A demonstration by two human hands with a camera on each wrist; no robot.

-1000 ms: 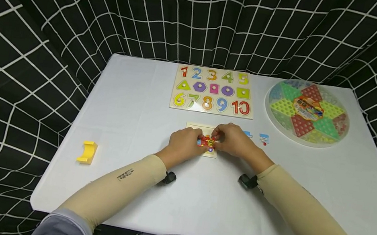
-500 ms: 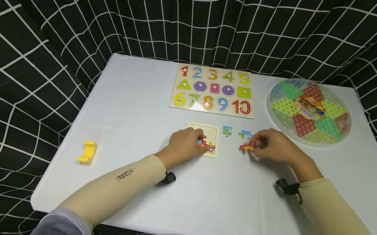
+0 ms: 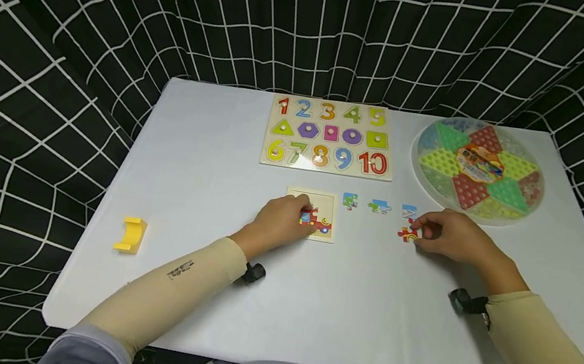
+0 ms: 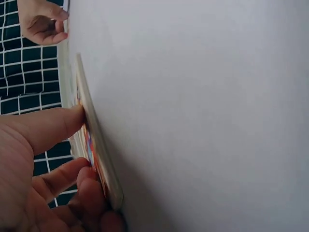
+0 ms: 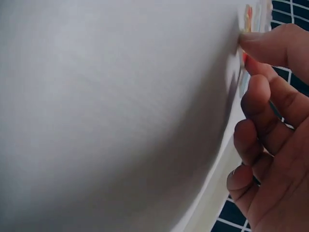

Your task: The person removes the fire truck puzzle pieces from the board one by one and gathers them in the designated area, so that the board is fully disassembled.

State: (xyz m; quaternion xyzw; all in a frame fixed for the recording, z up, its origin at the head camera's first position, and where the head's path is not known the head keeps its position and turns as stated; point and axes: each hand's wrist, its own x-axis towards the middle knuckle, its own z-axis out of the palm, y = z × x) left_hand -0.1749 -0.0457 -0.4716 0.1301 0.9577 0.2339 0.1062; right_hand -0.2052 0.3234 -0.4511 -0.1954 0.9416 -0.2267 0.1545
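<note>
A small wooden jigsaw puzzle board [image 3: 325,204] lies on the white table, showing part of a red vehicle picture. My left hand [image 3: 280,221] holds its left part; in the left wrist view the thumb rests on the board's face and the fingers curl at one end. To the right, my right hand [image 3: 454,236] pinches a red and yellow puzzle piece [image 3: 407,234] at its right side, low at the tabletop. Three blue-topped loose pieces lie in a row behind: one piece [image 3: 349,201], a middle piece [image 3: 379,206], and another piece [image 3: 409,211] close to my right fingertips.
A number and shape peg board [image 3: 331,137] lies at the back centre. Right of it sits a round, clear-covered Chinese checkers set [image 3: 477,172]. A yellow arch-shaped block [image 3: 131,235] stands at the left. Black curtains with a white grid surround the table [image 3: 307,310].
My right hand has carried the red piece from the puzzle board rightward to beside the loose pieces. The left hand stays on the board. The view has shifted slightly.
</note>
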